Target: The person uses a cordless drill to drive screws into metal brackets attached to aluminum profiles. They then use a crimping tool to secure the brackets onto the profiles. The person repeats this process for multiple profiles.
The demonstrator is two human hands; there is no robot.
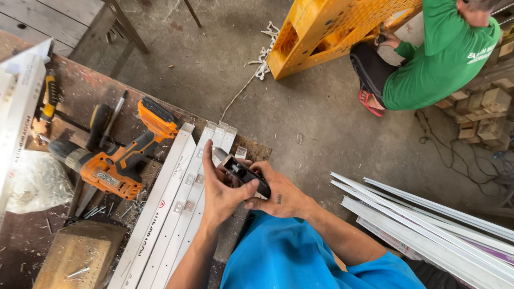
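Both my hands meet over the bench edge: my left hand cups the small black tool from below, fingers curled on it, while my right hand pinches its rear end. To work it well, I should brace my wrists and keep the metal tip square. It looks hard, matte plastic; beneath lie smooth white aluminium profiles, and the chunky orange drill rests just beside them on rusty, shaving-strewn steel.

Dusty concrete floor; worn wooden workbench at left; plank wall upper left; daylight.
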